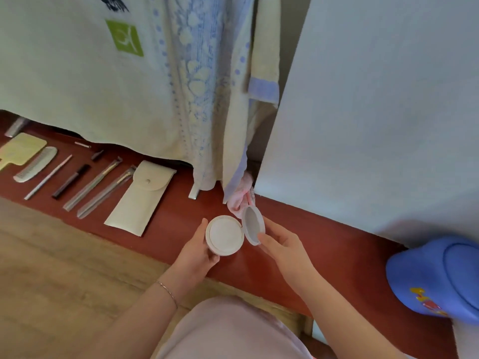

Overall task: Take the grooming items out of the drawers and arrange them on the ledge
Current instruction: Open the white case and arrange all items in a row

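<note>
Just above the near edge of the red ledge (324, 244), the left hand (197, 251) gripped the base of an open white compact (225, 235) while the right hand (282, 246) pinched its lid. Placing it looked next, probably beside the white pouch (140, 198) farther left.

Grooming items counted along a red ledge (181, 216).

In a row lie one hand mirror (22, 149), one comb (36, 164), one pale stick (48, 177), one dark tube (71, 181), two wrapped brushes (93, 182) and one white pouch (141, 198); two hands hold one open compact (225, 235). One blue cap (438, 278) sits at right.
</note>
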Tool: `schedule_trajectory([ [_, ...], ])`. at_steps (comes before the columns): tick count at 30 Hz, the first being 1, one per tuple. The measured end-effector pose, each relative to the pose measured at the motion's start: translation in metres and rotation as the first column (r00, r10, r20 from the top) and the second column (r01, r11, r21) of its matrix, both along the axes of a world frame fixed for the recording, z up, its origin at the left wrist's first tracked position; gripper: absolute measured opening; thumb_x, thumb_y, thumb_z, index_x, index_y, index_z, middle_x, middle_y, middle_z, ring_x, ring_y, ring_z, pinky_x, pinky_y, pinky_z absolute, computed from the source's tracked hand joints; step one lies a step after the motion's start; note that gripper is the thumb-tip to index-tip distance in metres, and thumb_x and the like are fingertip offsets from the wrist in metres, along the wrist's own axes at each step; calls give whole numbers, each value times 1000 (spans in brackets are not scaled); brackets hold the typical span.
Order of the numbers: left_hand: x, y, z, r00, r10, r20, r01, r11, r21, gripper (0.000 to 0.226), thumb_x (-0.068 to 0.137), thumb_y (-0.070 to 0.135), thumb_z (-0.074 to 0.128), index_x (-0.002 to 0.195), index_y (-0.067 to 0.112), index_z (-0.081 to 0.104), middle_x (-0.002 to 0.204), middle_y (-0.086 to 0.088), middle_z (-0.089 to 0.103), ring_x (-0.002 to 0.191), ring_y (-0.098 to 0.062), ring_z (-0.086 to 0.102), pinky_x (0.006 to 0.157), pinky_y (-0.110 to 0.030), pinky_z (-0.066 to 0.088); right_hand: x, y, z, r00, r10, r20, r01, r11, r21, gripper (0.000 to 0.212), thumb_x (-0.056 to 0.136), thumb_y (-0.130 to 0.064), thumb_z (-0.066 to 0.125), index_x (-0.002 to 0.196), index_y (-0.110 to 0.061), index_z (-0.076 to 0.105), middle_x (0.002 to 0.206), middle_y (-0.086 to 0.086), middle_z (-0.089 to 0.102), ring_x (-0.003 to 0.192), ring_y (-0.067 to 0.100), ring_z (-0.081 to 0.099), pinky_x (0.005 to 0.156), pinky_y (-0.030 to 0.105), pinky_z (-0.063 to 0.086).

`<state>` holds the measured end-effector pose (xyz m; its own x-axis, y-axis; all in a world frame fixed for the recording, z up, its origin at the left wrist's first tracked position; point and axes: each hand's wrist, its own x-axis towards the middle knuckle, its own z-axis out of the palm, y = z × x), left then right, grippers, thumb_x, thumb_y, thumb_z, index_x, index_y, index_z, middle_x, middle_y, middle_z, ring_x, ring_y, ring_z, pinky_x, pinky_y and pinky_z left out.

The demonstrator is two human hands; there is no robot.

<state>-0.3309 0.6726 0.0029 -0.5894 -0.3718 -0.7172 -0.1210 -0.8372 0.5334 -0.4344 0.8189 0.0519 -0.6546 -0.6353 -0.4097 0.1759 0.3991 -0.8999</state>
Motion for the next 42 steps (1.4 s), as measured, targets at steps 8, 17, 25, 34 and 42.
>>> schedule_trajectory([
  [8, 40, -39, -1, 970, 51, 236, -4, 981, -195, 33, 95, 37, 48, 94, 8, 64, 68, -2, 45, 52, -10, 32, 37, -18, 27, 16, -55, -9, 984, 166, -67, -162, 985, 64, 39, 94, -20, 51, 132, -29, 51, 110, -14, 63, 105, 11, 58, 92, 25, 49],
  [17, 62, -66, 3, 945, 146, 294, -11, 909, -417, 23, 97, 19, 41, 100, 20, 64, 106, -1, 64, 96, -14, 60, 69, -22, 48, 30, -100, -28, 987, 140, -74, -132, 987, 96, 38, 93, -21, 49, 129, -32, 53, 97, -29, 56, 98, 11, 58, 93, 30, 49],
  [25, 54, -71, 0, 948, 75, 310, 93, 865, -492, 31, 94, 12, 42, 99, 32, 65, 99, 18, 62, 101, -7, 56, 89, -23, 45, 24, -124, -36, 989, 126, -81, -118, 989, 95, 38, 93, -16, 46, 125, -35, 56, 91, -17, 59, 79, 6, 54, 77, 22, 42],
  [34, 45, -66, 4, 912, 82, 402, 181, 800, -572, 44, 91, 6, 41, 75, 41, 63, 85, 23, 61, 95, -10, 55, 94, -29, 43, 12, -124, -51, 973, 208, -99, -195, 973, 122, 37, 93, -17, 46, 126, -33, 55, 85, -20, 60, 73, 9, 54, 72, 24, 43],
  [42, 44, -78, 0, 921, 33, 388, 196, 822, -535, 56, 92, 5, 43, 55, 42, 64, 74, 19, 59, 79, -6, 54, 84, -27, 43, 12, -129, -45, 959, 246, -140, -222, 961, 167, 36, 93, -20, 49, 117, -47, 53, 88, -15, 66, 84, 21, 60, 64, 13, 41],
])
